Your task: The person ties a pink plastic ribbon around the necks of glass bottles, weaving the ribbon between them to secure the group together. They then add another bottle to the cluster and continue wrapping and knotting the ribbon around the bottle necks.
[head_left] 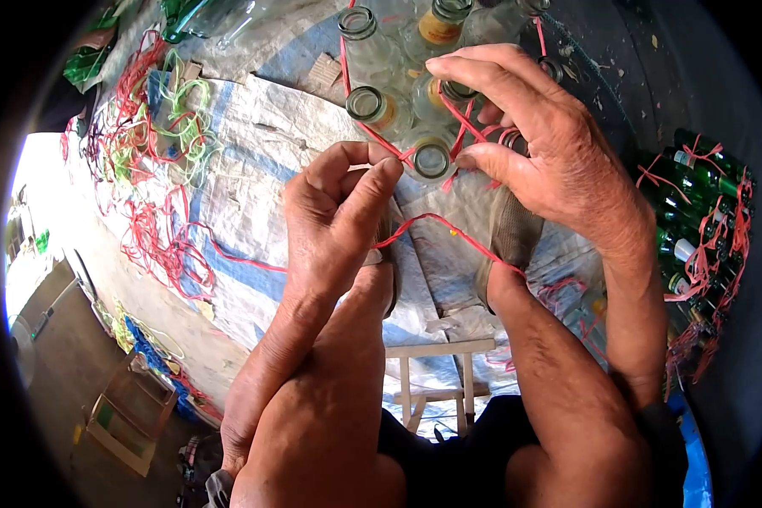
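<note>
Bare legs [326, 389], your own, fill the lower frame of the head view. At upper centre, clear bottles [371, 59] stand upright, mouths toward you, red ribbon [381, 141] along their left. Your left hand [334, 203] pinches this ribbon; the front bottle [433, 159] lies just right of those fingertips, about equally near your right hand [559, 161]. Its thumb and forefinger arch wide; whether inner fingers hold ribbon, you cannot tell.

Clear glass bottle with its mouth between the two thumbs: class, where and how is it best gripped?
Probably by the neck of the clear glass bottle, just below the rim, coming from above on the person's side. It stands mouth up, and other clear bottles crowd its far side.
</note>
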`<state>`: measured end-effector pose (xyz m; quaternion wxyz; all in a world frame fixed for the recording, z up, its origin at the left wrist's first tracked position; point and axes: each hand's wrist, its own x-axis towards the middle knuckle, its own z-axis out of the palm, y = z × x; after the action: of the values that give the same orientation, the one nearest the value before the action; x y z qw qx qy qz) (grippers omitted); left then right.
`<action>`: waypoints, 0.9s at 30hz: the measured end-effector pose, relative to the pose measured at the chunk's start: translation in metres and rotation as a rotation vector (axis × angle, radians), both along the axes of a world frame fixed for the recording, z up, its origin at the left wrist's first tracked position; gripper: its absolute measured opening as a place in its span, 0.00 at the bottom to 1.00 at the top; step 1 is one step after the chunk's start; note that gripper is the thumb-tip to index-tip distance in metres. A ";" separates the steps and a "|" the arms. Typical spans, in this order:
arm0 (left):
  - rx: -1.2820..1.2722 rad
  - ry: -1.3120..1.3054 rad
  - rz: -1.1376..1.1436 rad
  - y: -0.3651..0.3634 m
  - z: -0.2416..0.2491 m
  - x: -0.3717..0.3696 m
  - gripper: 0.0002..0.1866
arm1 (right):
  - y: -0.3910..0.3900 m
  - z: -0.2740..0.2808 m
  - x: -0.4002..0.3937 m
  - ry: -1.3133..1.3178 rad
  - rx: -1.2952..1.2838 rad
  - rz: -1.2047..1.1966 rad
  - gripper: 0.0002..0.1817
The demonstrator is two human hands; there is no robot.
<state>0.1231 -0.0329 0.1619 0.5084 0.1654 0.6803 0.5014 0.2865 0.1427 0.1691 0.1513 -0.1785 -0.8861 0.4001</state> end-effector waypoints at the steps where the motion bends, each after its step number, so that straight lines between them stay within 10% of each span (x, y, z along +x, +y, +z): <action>1: -0.008 0.017 -0.005 -0.002 -0.005 0.000 0.09 | 0.000 0.001 0.000 0.002 -0.005 -0.001 0.40; 27: 0.007 -0.226 0.058 0.009 -0.056 -0.011 0.09 | 0.007 0.008 -0.039 -0.114 0.326 0.288 0.15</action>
<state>0.1117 -0.0239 0.1062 0.5666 0.0899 0.6214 0.5336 0.2477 0.1496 0.1776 0.0691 -0.0459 -0.9625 0.2584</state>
